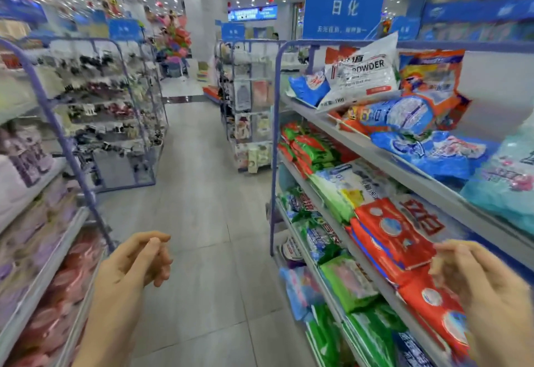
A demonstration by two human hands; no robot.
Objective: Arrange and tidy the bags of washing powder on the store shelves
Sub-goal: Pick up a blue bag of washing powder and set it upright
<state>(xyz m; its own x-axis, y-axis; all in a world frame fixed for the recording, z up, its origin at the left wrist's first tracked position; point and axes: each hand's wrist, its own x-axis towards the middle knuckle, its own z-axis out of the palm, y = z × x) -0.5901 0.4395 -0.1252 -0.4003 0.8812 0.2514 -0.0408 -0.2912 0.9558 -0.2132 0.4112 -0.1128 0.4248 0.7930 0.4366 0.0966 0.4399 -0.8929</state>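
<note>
The shelf unit (pixel 410 176) on my right holds bags of washing powder on several levels. On its top level a white bag marked POWDER (pixel 361 73) leans tilted over blue bags (pixel 310 87) and orange ones (pixel 430 77). Red bags (pixel 387 233) lie on a lower shelf, with green bags (pixel 349 282) beneath them. My right hand (pixel 479 282) hovers just in front of the red bags, fingers loosely curled and holding nothing. Out over the aisle floor, my left hand (pixel 135 262) is also loosely curled and empty.
A grey tiled aisle (pixel 202 207) runs ahead between the shelf units. The left shelves (pixel 43 251) carry pink and purple packs. Wire racks (pixel 115 112) of small goods stand further along, and a blue sign (pixel 345 5) hangs over the right unit.
</note>
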